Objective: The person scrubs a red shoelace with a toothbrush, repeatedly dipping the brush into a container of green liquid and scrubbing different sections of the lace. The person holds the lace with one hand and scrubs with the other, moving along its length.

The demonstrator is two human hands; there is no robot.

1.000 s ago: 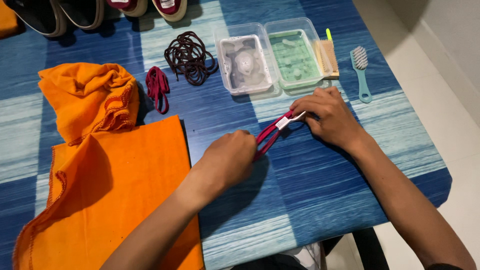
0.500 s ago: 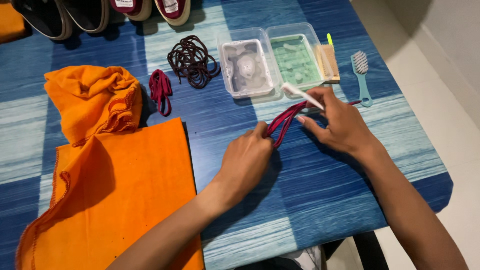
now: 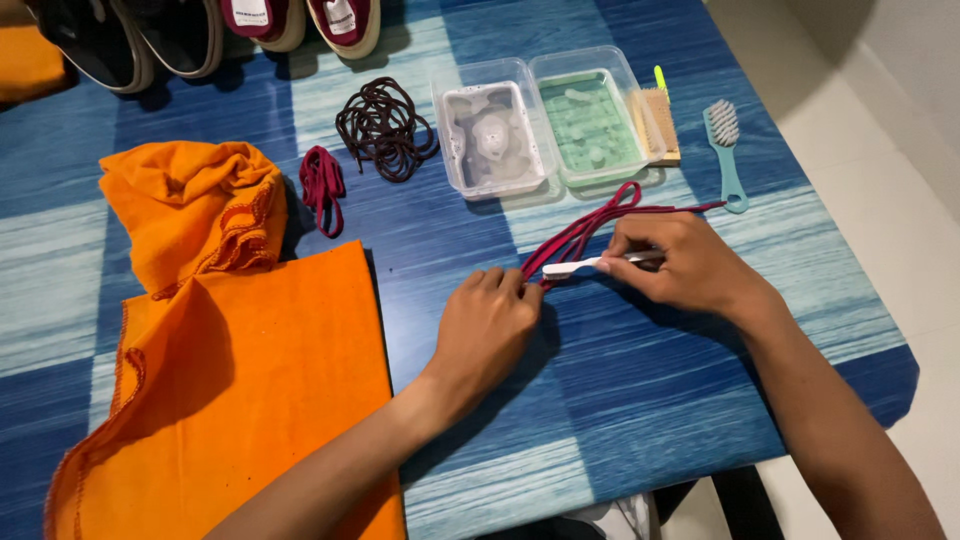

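Head view: the left hand point(image 3: 487, 325) lies palm down on the blue striped cloth-covered counter point(image 3: 640, 400), its fingertips pressed together on the near end of a dark red flat shoelace point(image 3: 590, 228), pinning it against the cloth. The right hand point(image 3: 690, 265) is closed around the handle of a small white toothbrush point(image 3: 580, 265), whose long axis runs nearly level, left to right, with the head pointing toward the left hand and touching the lace just beside those fingertips. The shoelace is doubled into several strands; its long axis runs diagonally from the left hand up and to the right, loops near the tubs, and 1 thin end trails right toward a teal plastic scrub brush point(image 3: 724, 150).

Behind the lace stand 2 clear plastic tubs side by side: 1 with cloudy grey water point(image 3: 490, 140), 1 with pale green liquid point(image 3: 592, 122). A wooden bristle brush point(image 3: 658, 125) leans at the green tub's right wall. To the left lie a coil of dark brown shoelaces point(image 3: 385, 130) and a folded dark red lace point(image 3: 322, 188). An orange cloth point(image 3: 250, 390) is spread flat at left, with a crumpled orange cloth point(image 3: 195, 210) above it. Shoes point(image 3: 210, 30) line the far edge.
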